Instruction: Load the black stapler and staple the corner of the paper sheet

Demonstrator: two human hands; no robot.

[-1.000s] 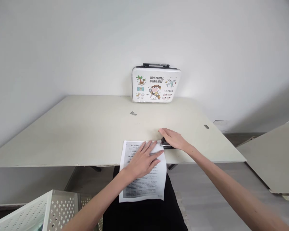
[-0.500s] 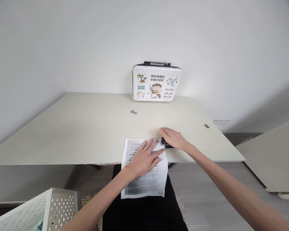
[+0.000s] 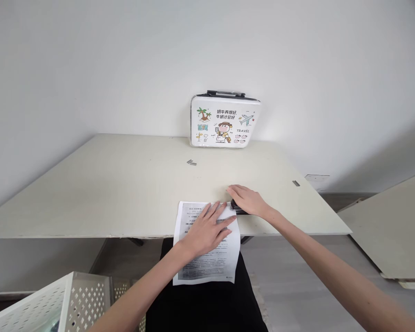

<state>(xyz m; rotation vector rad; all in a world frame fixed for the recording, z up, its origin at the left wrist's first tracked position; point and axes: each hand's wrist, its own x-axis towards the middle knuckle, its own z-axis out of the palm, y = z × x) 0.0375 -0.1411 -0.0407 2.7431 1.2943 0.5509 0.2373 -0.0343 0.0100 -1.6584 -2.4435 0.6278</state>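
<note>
White printed sheet [image 3: 207,268] under splayed left hand [image 3: 207,232]; right hand [image 3: 247,200] clasping glossy black stapler [image 3: 234,205].

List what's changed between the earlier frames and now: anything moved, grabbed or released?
No clear move of any object; only the camera view shifts slightly. Nothing grabbed or released. As before: left hand spread on the printed sheet, right hand over the black stapler at its top right corner. White case and grey strips unchanged.
</note>
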